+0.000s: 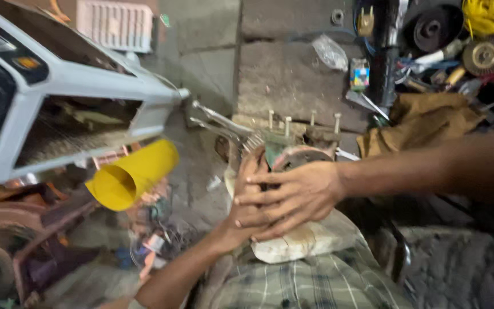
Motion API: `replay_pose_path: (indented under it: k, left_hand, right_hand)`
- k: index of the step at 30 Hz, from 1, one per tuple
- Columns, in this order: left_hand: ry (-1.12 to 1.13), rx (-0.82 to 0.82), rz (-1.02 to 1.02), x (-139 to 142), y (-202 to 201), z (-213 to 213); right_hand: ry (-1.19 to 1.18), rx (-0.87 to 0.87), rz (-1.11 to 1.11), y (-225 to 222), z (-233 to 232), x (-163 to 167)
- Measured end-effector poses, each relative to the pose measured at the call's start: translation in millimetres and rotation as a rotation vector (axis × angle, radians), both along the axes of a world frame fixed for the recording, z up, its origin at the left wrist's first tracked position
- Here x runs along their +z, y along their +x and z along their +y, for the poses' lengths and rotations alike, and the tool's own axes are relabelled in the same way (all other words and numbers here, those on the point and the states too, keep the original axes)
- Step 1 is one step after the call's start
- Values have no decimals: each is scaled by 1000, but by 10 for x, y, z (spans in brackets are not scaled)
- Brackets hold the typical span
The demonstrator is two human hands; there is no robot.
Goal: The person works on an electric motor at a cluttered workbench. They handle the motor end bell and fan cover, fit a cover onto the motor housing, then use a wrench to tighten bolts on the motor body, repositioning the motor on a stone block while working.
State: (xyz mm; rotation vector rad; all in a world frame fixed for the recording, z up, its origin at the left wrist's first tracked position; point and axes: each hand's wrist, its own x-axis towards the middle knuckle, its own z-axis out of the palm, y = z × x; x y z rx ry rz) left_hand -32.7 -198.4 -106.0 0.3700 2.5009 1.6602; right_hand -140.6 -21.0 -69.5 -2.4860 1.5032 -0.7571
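Both hands clasp a motor part over the lap.
Right hand [293,197] and left hand [247,212] grip the round rusty metal motor housing [301,157] on a pale block [310,240]; its four studs [304,121] stand bare.

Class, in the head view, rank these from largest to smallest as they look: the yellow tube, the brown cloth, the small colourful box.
1. Brown cloth
2. Yellow tube, close in size and nearer the camera, so this order is unsure
3. Small colourful box

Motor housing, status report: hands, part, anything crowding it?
Left hand and right hand both pressed on round motor housing. Housing sits on pale block. Locking pliers lie just behind.
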Motion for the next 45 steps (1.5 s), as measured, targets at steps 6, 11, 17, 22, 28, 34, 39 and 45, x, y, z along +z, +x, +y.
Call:
replay_pose_path:
  k: [6, 11, 17, 22, 28, 34, 39, 45]
  left_hand:
    - [-28, 61, -38, 30, 1, 43]
    - [4, 59, -101, 193, -126, 23]
    - [31, 87, -177, 272, -268, -37]
    - [-132, 69, -231, 221, -381, -152]
    - [-232, -90, -447, 198, -556, -304]
    - [-278, -134, 18, 40, 120, -111]
    - [-321, -92, -37, -72, 299, -105]
    - [-77, -16, -52, 141, 142, -74]
  right_hand:
    - [-27, -39, -88, 56, 28, -79]
    - [-33, -226, -147, 121, 70, -76]
    - [47, -532, -215, 339, 89, -8]
    - [104, -814, -191, 470, 49, 13]
    - [54, -1030, -182, 551, 22, 103]
    - [-185, -304, -160, 138, 139, 44]
    - [-77, -129, -96, 39, 39, -73]
    - [-86, -182, -153, 89, 62, -80]
